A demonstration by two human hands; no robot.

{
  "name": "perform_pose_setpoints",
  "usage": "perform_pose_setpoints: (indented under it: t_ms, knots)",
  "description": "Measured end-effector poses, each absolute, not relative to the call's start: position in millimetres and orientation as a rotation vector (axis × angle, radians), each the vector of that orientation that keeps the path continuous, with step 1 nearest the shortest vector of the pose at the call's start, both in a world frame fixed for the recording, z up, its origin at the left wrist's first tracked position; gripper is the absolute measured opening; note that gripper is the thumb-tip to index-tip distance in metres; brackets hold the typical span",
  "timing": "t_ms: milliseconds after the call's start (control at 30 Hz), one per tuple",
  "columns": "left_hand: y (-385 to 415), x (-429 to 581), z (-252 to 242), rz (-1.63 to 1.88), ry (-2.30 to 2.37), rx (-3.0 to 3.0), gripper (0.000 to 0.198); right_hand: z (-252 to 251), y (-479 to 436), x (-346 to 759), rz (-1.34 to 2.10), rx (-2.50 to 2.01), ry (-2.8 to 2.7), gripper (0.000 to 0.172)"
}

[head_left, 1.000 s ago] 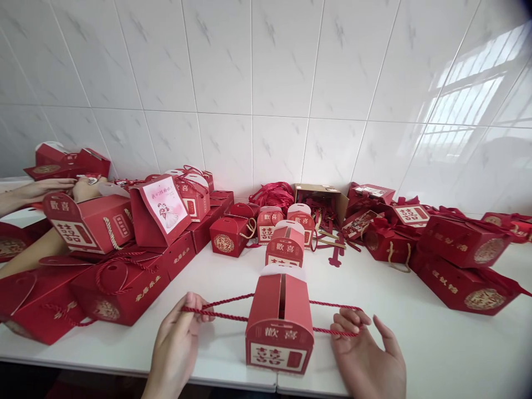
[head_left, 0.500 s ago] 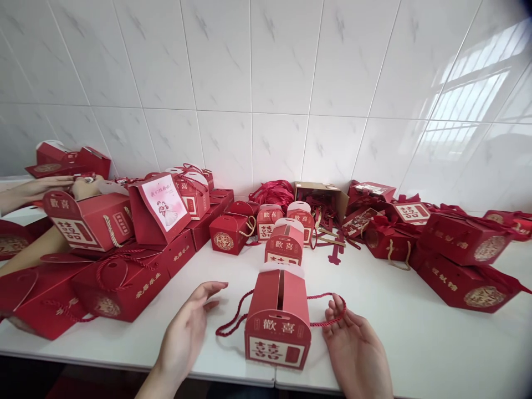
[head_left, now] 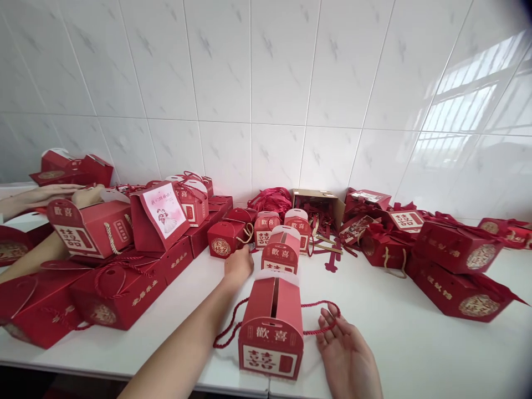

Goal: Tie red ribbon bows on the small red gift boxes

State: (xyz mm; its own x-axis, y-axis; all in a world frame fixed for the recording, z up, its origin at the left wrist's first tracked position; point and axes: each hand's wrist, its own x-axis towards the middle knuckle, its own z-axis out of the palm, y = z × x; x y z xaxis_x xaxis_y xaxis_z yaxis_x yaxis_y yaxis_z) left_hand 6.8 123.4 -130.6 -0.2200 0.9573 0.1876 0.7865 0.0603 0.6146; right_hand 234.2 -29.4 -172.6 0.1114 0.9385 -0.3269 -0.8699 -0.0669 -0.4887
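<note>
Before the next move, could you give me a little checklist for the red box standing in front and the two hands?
1. Front box upright on the white table: ok.
2. Rope loops out on both sides: ok, the left loop and the right loop both show.
3. Right hand at the right loop: ok, its fingers are at the rope.
4. Left hand at the left loop: not ok, it reaches beyond, beside the small gold-lettered box.
5. Top panels meeting: not ok, a dark gap shows between them.
6. Left hand's grip: cannot tell, its fingertips are hidden.
</note>
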Motion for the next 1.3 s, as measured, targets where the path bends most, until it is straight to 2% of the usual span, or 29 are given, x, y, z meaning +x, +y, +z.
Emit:
perform_pose_setpoints:
  t_ms: [67,167,333,400,500,567,600,633,800,933,1100,1300]
  knots:
    - [117.7,4.2,-133.3,0.999,2.018,1.748,0.012,-172.2,-29.9,233.0,1.460,-0.680,-0.171,0.023]
    - [103.6,-0.1,-125.7,1.159,1.866,1.711,0.016,-170.8,-30.8,230.1,1.422,-0.680,-0.179,0.024]
    - [77.8,-0.7,-69.4,1.504,1.665,1.620,0.025,-169.7,-34.8,222.6,1.339,-0.739,-0.239,0.035]
    - [58.8,1.7,-36.4,1.611,1.595,1.604,0.024,-164.3,-42.5,217.6,1.143,-0.829,-0.312,0.046]
    - [11.3,10.7,9.1,1.782,1.343,1.597,0.019,-140.5,-63.9,208.5,0.652,-0.880,-0.485,0.058]
    - [-27.3,21.4,29.5,1.829,1.227,1.627,0.017,-113.9,-80.6,202.7,0.453,-0.837,-0.609,0.043]
    - [-45.4,27.8,36.0,1.802,1.250,1.662,0.018,-98.7,-87.6,200.3,0.453,-0.831,-0.691,0.028]
    - [-61.2,34.5,40.1,1.783,1.262,1.680,0.020,-83.4,-92.9,198.1,0.523,-0.801,-0.809,0.021]
    - [-92.8,64.8,35.6,1.686,1.238,1.663,0.021,-24.5,-89.1,190.6,0.943,-0.803,-1.248,0.039]
    - [-87.1,77.4,20.2,1.553,1.196,1.624,0.022,0.7,-67.4,186.2,1.066,-0.646,-1.244,0.034]
    - [-87.2,82.4,12.8,1.531,1.243,1.467,0.022,22.6,-40.7,193.5,0.964,-0.486,-1.242,0.018]
    - [-92.2,69.0,11.7,1.519,1.097,1.204,0.027,18.6,-17.5,214.0,0.633,-0.568,-1.002,0.017]
